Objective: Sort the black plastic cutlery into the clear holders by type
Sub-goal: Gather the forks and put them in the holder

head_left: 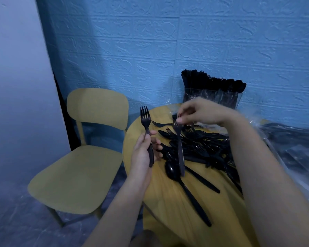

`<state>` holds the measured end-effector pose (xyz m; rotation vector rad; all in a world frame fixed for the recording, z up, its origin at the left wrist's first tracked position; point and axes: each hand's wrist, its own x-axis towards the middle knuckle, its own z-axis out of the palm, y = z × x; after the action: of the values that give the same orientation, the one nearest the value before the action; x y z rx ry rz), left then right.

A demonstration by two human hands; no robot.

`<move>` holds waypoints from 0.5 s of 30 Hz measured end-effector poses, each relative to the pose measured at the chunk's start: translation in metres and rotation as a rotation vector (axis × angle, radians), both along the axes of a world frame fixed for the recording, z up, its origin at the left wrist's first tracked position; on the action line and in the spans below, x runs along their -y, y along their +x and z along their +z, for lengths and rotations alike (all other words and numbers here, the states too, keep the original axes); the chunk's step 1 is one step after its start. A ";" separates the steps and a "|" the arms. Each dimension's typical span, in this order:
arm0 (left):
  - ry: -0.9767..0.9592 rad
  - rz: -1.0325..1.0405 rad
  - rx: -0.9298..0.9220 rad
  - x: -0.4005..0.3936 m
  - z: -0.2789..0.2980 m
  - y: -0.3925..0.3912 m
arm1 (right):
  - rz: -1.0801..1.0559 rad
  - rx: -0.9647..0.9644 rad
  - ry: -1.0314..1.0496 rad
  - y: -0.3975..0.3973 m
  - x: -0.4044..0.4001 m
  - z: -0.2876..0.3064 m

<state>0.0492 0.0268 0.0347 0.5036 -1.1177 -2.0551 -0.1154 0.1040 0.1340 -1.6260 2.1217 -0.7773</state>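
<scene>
A heap of black plastic cutlery (202,145) covers the round yellow table (169,202). My left hand (143,152) grips a black fork (146,129) by its handle, tines pointing up, over the table's left edge. My right hand (198,111) pinches a second fork (179,148) at its tines, so the handle hangs down above the heap. A black spoon (184,189) and a knife (202,180) lie loose at the front of the heap. The clear holders (212,95) stand at the table's far edge, packed with upright black cutlery.
A yellow chair (82,161) stands left of the table. A blue textured wall runs behind. Crinkled clear plastic wrapping (296,145) with more dark cutlery lies at the right.
</scene>
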 end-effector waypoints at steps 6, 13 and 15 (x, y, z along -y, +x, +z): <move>0.024 -0.087 -0.074 -0.001 0.003 0.003 | -0.086 0.099 -0.303 0.016 0.013 0.001; -0.035 -0.143 -0.007 0.000 -0.003 0.001 | -0.166 -0.190 -0.360 0.033 0.045 -0.025; 0.006 -0.083 -0.002 0.004 -0.004 0.001 | -0.161 -0.168 -0.313 0.029 0.041 -0.023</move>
<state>0.0499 0.0230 0.0307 0.4652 -1.1490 -2.1308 -0.0866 0.0631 0.1108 -1.7423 2.3673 -1.1066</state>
